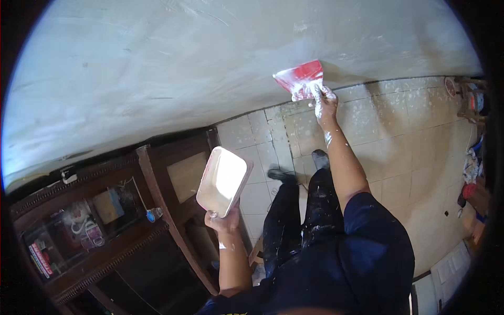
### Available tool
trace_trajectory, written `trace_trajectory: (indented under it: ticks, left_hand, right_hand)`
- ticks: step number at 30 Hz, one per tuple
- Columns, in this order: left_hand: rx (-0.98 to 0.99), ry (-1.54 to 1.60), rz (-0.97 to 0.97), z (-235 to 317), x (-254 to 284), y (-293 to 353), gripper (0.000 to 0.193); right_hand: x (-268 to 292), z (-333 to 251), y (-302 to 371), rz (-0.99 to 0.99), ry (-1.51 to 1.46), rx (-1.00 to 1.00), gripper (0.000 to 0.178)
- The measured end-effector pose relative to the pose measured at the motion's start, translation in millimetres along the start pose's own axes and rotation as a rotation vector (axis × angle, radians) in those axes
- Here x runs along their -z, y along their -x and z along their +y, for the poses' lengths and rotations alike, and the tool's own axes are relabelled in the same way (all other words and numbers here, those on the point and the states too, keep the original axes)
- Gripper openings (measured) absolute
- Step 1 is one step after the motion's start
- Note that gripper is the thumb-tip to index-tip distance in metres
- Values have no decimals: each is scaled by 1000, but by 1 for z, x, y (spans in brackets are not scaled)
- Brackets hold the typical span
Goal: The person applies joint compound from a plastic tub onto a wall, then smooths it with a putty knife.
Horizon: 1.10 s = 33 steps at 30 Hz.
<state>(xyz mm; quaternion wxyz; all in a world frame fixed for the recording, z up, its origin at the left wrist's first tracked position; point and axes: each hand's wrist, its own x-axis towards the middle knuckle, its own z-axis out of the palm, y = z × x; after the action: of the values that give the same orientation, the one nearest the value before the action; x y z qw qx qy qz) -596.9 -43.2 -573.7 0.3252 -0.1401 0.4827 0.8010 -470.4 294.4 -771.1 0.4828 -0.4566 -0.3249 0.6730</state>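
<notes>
My right hand [324, 102], smeared with white paste, grips a red flat plastic scraper [302, 76] that also carries white paste. The scraper's blade lies at the pale grey wall [173, 58], low down near where the wall meets the floor. In my left hand [224, 220] is a white rectangular tub [223, 178], held from below and tilted with its mouth facing up. Bright light washes out part of its inside, so how much it holds is unclear. White splashes mark both forearms.
On the left stands a dark wooden cabinet [152, 184] with glass panels and small items behind them. Pale floor tiles [399, 152] with white spots run along the wall. Assorted objects and cloth [472, 163] sit at the far right. My feet [320, 158] are close to the wall.
</notes>
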Motion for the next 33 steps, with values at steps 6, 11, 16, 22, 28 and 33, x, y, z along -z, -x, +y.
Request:
trace_trajectory:
  ticks: [6,11,16,22,28,33]
  left_hand:
    - [69,-47,-62,-24,6,-45,67]
    - [159,-30,-93,-24,44,-85,69]
    - [184,-193,-83,-42,90,-137,54]
    - [301,-102,-67,-41,73,-152,55]
    - [236,-147,-131,-4,65,-152,68]
    - [238,-148,-214,12,65,-147,65]
  right_hand:
    - [70,118,-18,-11,150,-167,21]
    - [14,40,81,-27,-34,-446,17]
    - [-40,-20,178,-290,149,-532,17]
    - [-21,55,217,-216,91,-717,12]
    - [4,11,176,48,0,-399,13]
    - [-53,-118,58,21,-385,294,6]
